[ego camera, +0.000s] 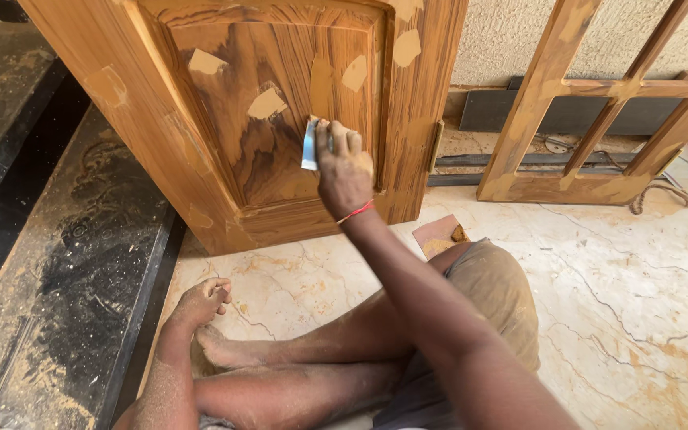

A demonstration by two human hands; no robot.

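The right hand (pixel 344 166) grasps a thin scraper blade (pixel 310 144) in its fingers (pixel 342 140), flat against the wooden door panel (pixel 280 151). The left hand (pixel 203 301) rests loosely curled on the marble floor (pixel 599 279).

Dusty bare arms and legs, khaki shorts (pixel 491 295), 1 red thread band (pixel 356 212) on the right wrist.

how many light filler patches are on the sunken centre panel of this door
4 on the sunken panel: upper left, centre, a tall one above the right hand, and upper right. The hand may hide more.
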